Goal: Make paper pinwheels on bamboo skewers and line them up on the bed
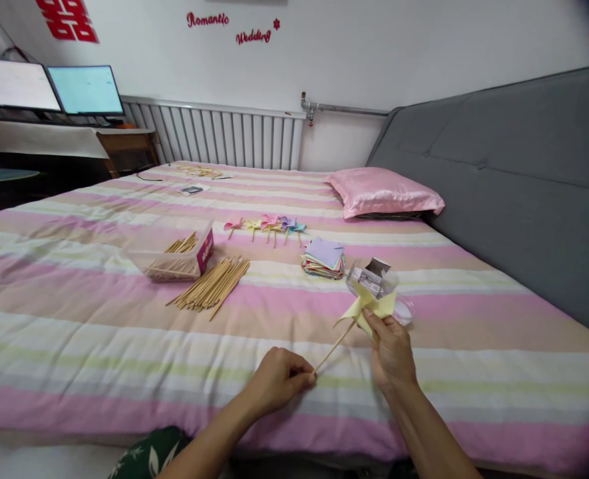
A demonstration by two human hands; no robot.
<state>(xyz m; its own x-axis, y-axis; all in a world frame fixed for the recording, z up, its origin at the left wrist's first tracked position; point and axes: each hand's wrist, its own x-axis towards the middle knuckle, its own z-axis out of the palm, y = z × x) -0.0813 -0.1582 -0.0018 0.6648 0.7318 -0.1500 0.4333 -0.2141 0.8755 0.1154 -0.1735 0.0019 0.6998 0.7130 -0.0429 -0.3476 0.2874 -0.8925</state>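
Observation:
A pale yellow paper pinwheel (385, 303) on a thin wooden stick is held up between both hands above the striped bedspread. My left hand (285, 376) pinches the lower end of the stick. At the pinwheel's centre, my right hand (391, 342) grips the folded paper between thumb and fingers. Just behind it lie a clear plastic container (357, 274) with small packets inside and a clear lid (404, 311). A stack of coloured paper squares (324, 255) sits beyond, to the left of the container.
Several finished pinwheels (270, 223) lie in a row farther back. Left of the paper stack is a pile of wooden sticks (217, 283), beside a clear plastic box (174, 263) holding more sticks. A pink pillow (384, 191) rests near the grey headboard (514, 173).

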